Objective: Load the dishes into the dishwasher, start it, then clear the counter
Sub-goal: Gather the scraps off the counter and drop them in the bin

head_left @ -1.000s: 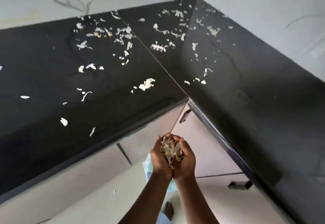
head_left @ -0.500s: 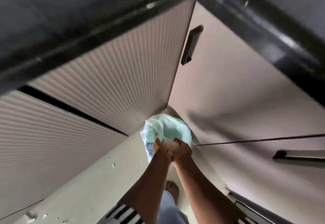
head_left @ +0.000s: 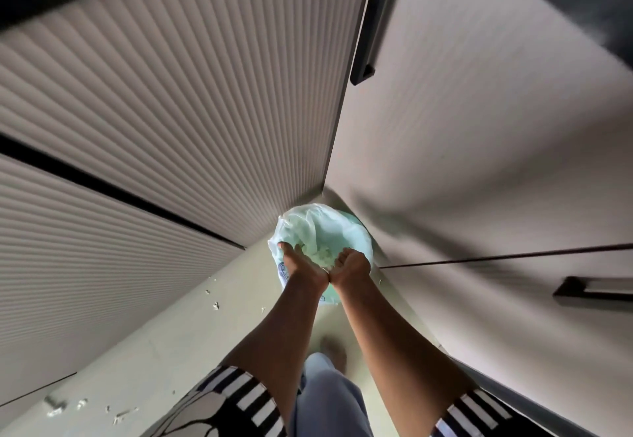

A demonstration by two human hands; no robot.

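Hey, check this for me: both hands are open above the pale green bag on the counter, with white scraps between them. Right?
Not quite. The pale green bag is on the floor, in the corner where the cabinet fronts meet, not on the counter; the head view shows it. The left hand and right hand are open above it, with white scraps between them.

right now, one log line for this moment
phase: clearing counter | left hand: over bag | right hand: over bag | scraps: in bag
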